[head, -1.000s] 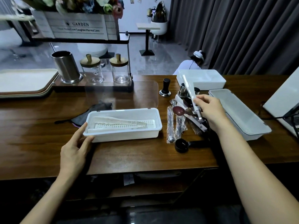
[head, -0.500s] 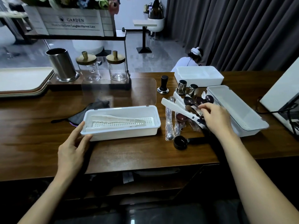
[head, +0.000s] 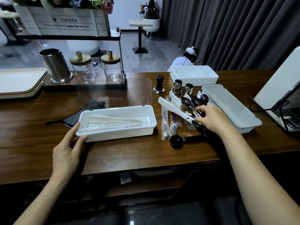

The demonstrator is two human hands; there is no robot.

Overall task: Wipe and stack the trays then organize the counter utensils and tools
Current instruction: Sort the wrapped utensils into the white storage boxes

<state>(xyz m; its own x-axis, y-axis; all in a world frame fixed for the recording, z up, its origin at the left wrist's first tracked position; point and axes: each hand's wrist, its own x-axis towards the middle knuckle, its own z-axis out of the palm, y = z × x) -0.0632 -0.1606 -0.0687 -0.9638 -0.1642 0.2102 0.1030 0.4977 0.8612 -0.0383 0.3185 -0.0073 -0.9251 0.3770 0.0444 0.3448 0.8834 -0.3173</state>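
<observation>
Counter inventory, left to right, with hazards noted. Stacked trays (head: 19,82): far left edge of the wooden counter (head: 113,153), piled and clear of both hands; no risk seen. Steel canister (head: 56,65) and two glass jars (head: 83,67) on the raised shelf: upright, well apart from the work. Dark cloth (head: 84,111): lying crumpled just behind the white utensil box (head: 116,125), partly hidden by it; it could be dragged along if the box slides back. Left hand (head: 68,150): fingers spread apart, fingertips resting against the box's near left corner, steadying and not clamping; a nudge from the right could skate the box, since nothing grips it. The box holds pale tongs (head: 112,120) on a slotted insert, and its clear lid (head: 113,91) stands open behind; the lid may drop shut on an incoming tool. Loose utensil pile (head: 178,111): white tongs, dark spoons, wrapped cutlery and a black scoop (head: 177,141) lying between the box and the lidded bin (head: 227,108). Right hand (head: 211,119): fingers closed together on the handle end of the white tongs (head: 175,108), whose far end juts up and left over the pile; whether a spoon is pinched with it cannot be told. Judged risks: the long end sweeping the tamper (head: 159,85) or the two steel cups (head: 181,87) over; spoons sliding off if lifted with the tongs; the tongs fouling the box rim on entry.
</observation>
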